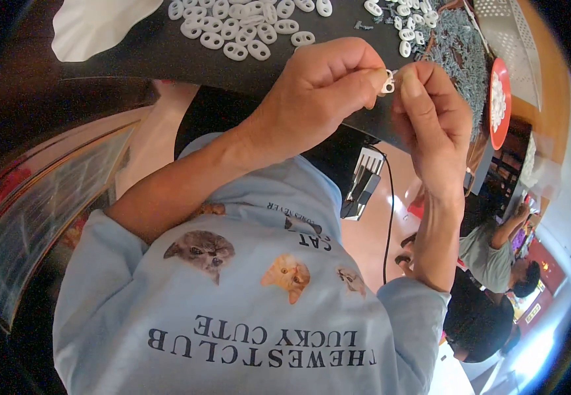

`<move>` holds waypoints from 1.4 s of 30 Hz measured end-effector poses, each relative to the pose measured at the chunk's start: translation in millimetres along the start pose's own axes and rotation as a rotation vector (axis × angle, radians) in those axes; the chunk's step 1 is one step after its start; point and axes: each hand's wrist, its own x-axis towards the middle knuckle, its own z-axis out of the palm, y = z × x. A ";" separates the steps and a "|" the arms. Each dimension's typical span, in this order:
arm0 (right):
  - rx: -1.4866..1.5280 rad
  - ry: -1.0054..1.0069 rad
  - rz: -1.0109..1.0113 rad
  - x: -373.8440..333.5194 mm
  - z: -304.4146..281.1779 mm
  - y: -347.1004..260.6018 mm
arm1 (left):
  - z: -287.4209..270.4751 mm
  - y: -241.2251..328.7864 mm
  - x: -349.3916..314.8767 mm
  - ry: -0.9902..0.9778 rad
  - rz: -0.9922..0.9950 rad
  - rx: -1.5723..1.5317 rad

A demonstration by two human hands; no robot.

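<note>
Both hands meet over the near edge of a dark table. My left hand [335,82] pinches a small white oval plastic piece with two holes [389,84] between thumb and forefinger, and part of it is covered by the fingers. Close against its other side, my right hand [433,108] is closed in a pinch of thumb and forefinger. Whatever sits between those right fingertips is hidden. Many similar white two-holed oval pieces [230,29] lie loose on the table beyond my left hand. Smaller white pieces [405,34] lie beyond my right hand.
A heap of small grey plastic parts [460,62] spreads to the right, beside a red dish [500,105] of white pieces. A white perforated basket [506,23] stands behind. A crumpled white sheet [98,29] lies far left. Another person [496,263] sits at right.
</note>
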 end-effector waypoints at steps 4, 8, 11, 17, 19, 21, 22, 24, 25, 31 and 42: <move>0.037 -0.062 0.010 0.4 -5.0 -1.2 | -0.2 0.2 0.9 -0.019 0.006 -0.037; -0.012 -0.076 -0.021 3.4 -4.8 -4.5 | 0.9 2.4 1.8 -0.016 -0.001 -0.031; -0.146 -0.087 -0.167 5.5 -2.2 1.1 | 1.3 2.9 0.2 0.008 -0.028 -0.036; -0.363 -0.085 -0.339 8.3 -0.2 -2.5 | 0.0 6.5 -1.0 0.008 -0.064 -0.007; -0.349 -0.103 -0.348 9.1 3.5 -2.4 | -1.1 8.9 -2.5 0.006 -0.109 -0.024; -0.409 -0.056 -0.382 10.0 7.6 -2.2 | -3.8 5.5 -0.7 0.013 -0.073 -0.015; -0.409 -0.056 -0.379 8.7 8.1 -4.4 | -5.0 4.0 -0.8 0.022 -0.044 -0.007; -0.305 -0.086 -0.169 6.2 8.7 -11.2 | -6.4 4.8 -2.0 0.016 -0.040 -0.033; -0.306 -0.085 -0.167 6.5 6.9 -12.3 | -6.4 5.9 -1.9 0.009 -0.031 -0.057; -0.137 -0.152 -0.048 7.0 -7.7 -7.6 | -8.0 10.2 -1.3 0.005 -0.079 -0.154; -0.104 -0.107 -0.044 10.8 -8.1 -7.1 | -3.8 4.6 1.3 0.023 -0.051 -0.107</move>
